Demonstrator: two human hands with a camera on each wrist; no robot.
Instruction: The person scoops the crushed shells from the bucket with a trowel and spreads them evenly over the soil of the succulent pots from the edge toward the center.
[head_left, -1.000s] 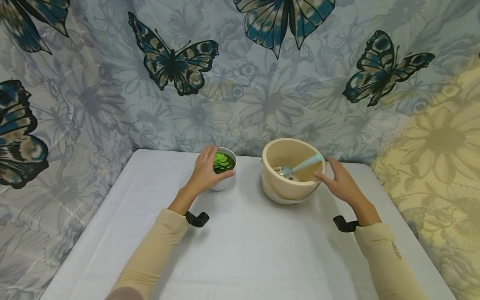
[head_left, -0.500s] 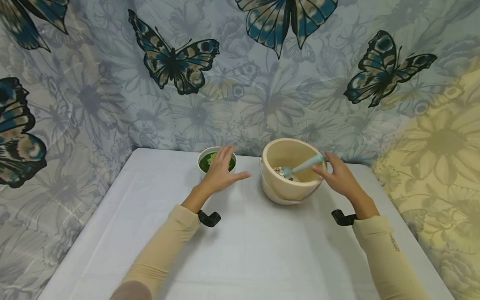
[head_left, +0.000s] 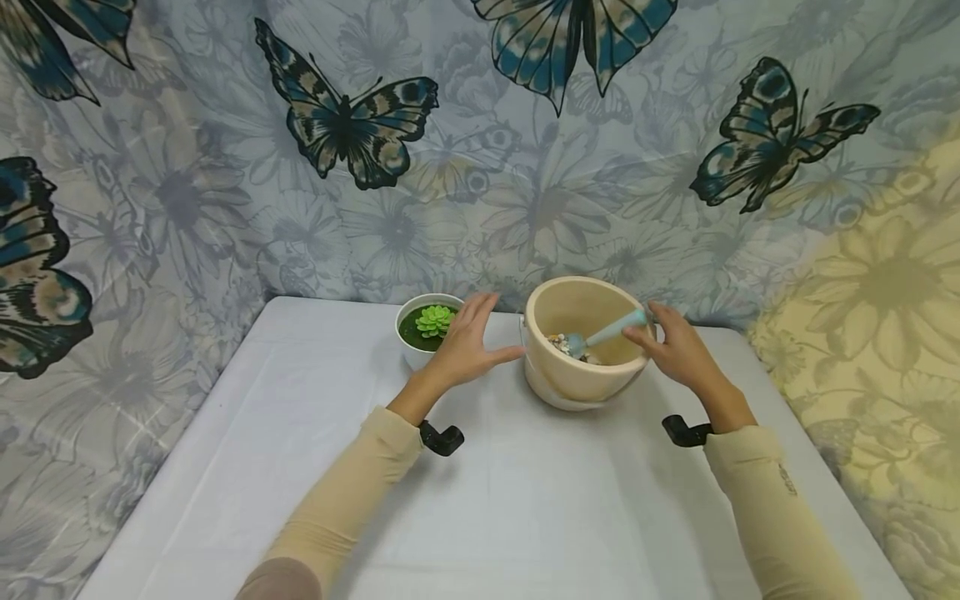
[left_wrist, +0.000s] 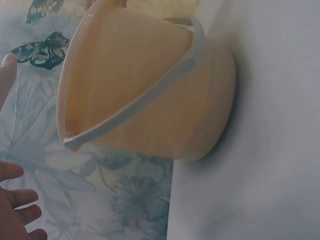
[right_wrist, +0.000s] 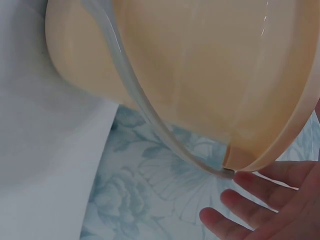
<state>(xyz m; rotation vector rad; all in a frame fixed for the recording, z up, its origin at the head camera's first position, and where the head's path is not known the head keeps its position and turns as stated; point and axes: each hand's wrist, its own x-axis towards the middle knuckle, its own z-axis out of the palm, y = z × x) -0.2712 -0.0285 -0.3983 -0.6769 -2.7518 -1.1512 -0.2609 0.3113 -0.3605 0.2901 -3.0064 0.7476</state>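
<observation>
A cream plastic bucket (head_left: pixel 581 383) with a pale swing handle (right_wrist: pixel 132 85) stands upright on the white-covered table. Inside it, a light blue trowel (head_left: pixel 618 327) leans with its handle toward the right rim, its blade among small pebbly bits (head_left: pixel 561 342). My left hand (head_left: pixel 467 346) is spread between a potted succulent and the bucket, its thumb near the bucket's left side but apart from it in the left wrist view. At the right rim, my right hand (head_left: pixel 681 350) has its thumb over the edge and its extended fingers outside, beside the handle's hinge.
A green succulent (head_left: pixel 435 321) in a white pot (head_left: pixel 408 354) stands left of the bucket, partly behind my left hand. The white table (head_left: pixel 525 508) ends at a butterfly-printed cloth (head_left: pixel 420 225) close behind both containers.
My left hand has come away from the succulent pot and moved right toward the bucket. My right hand has shifted slightly up along the bucket's rim. The bucket stays in place.
</observation>
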